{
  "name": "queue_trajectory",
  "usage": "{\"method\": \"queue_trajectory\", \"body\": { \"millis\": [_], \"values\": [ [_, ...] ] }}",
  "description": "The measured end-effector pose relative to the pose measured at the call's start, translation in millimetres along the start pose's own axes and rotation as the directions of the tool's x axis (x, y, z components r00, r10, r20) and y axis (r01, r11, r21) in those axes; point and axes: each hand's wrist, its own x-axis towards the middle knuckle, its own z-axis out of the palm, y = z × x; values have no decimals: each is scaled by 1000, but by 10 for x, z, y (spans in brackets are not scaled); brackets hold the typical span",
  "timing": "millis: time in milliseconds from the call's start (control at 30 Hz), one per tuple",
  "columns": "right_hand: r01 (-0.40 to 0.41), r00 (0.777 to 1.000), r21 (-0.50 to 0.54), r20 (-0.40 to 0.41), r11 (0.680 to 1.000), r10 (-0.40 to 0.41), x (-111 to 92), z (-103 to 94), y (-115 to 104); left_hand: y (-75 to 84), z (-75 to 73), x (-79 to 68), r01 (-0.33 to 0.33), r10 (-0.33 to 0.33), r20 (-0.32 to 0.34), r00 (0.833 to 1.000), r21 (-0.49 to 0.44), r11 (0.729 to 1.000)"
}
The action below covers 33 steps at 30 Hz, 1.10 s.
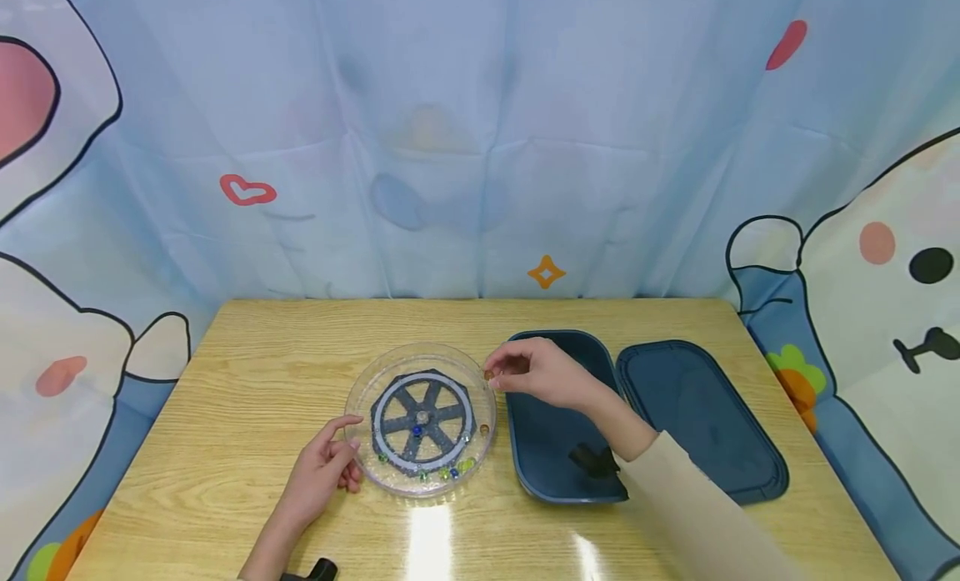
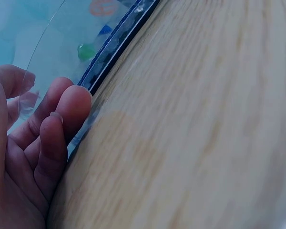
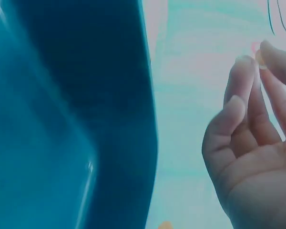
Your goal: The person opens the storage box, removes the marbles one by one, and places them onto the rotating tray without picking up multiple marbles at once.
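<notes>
A clear round dish stands on the table, with a dark six-spoked wheel shape inside its outline. Small glass marbles lie in it: a blue marble, an amber marble, a yellow-green marble and several more near the front. My left hand holds the dish's left edge; the left wrist view shows its clear wall between the fingers. Over the right rim, my right hand pinches a small amber marble between thumb and fingertips.
Just right of the dish is a dark blue tub, under my right forearm, with a dark object near its front. A matching lid lies farther right on the wooden table. A printed curtain hangs behind.
</notes>
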Motion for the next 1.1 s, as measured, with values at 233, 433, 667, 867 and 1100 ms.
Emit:
{"method": "queue_trajectory", "body": {
  "millis": [233, 433, 667, 867, 1100],
  "values": [
    [58, 998, -118, -11, 991, -60, 116, 194, -95, 9, -3, -21, 13, -13, -1, 1000, -9, 1000],
    [75, 997, -138, 22, 988, -73, 188, 324, -128, 16, -10, -33, 10, -10, 5, 1000, -21, 1000],
    [40, 998, -110, 43, 993, -35, 236, 417, -162, -4, -4, -43, 4, -4, 3, 1000, -23, 1000],
    [47, 998, -103, 56, 994, -41, 240, 430, -145, -3, 16, -42, 6, -6, -1, 1000, -22, 1000],
    [38, 998, -100, 47, 994, -33, 221, 398, -160, 17, 16, -27, -3, 3, 7, 1000, -17, 1000]
  ]
}}
